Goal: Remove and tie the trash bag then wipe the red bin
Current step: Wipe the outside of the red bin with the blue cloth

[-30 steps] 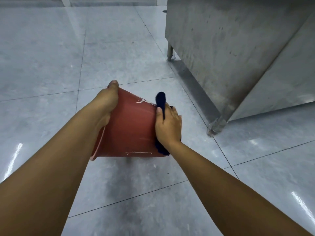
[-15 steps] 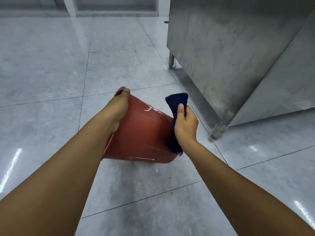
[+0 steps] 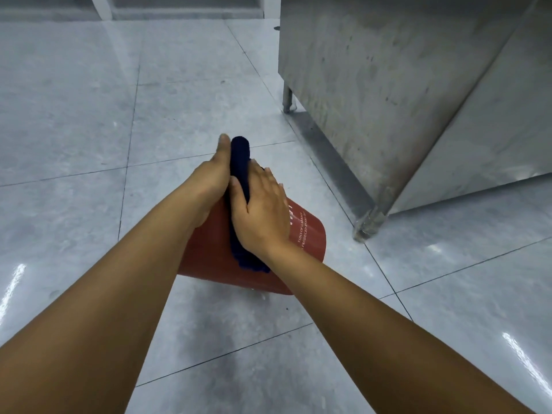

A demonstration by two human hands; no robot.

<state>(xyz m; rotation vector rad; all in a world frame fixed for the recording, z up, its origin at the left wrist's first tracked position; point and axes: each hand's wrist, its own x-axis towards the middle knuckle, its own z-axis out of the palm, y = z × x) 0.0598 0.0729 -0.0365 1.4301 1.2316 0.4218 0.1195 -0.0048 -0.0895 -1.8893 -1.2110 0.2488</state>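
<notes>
Now R hand [image 3: 260, 213] has slid the blue cloth [image 3: 239, 162] from the red bin [image 3: 307, 243]'s side up beside L hand [image 3: 209, 180], palm pressing flat. L hand grips the raised end. Bin's tilted on floor [image 3: 89, 115], turned w/ print showing. Wipe's progressing, prob. more wall left.

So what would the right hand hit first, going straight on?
Probably nothing new: the right hand presses the cloth on the bin; beyond lies floor, though the left hand sits close beside that line.
</notes>
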